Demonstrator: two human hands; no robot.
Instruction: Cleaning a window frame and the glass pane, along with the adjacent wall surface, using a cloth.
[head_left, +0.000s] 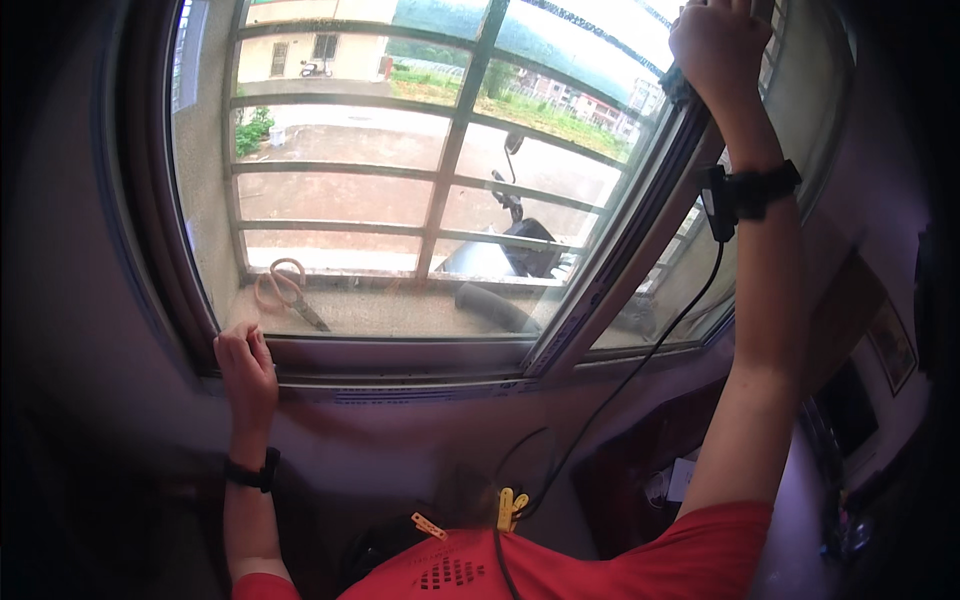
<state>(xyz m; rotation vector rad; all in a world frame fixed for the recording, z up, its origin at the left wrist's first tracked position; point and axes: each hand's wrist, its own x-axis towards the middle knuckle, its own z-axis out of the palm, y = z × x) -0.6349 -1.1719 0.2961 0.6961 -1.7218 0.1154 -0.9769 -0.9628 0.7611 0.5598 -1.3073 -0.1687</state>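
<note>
A sliding window with a brown metal frame (390, 356) fills the middle of the view. At its lower left corner rests my left hand (247, 356), fingers curled; whether it grips anything cannot be seen. High at the upper right, my right hand (720, 45) is closed on a dark cloth (677, 86) against the upright of the frame. Behind the glass, scissors with pinkish handles (281, 289) and a dark cylindrical object (491, 306) lie on the sill. Both wrists wear black bands, and a black cable (630, 382) hangs from the right one.
Metal window bars (454, 142) stand outside the glass, with a parked motor scooter (525, 240) beyond them. Yellow (507, 510) and orange (430, 526) clips sit on the red shirt. At the lower right is dark red furniture (622, 457) with a white item on it.
</note>
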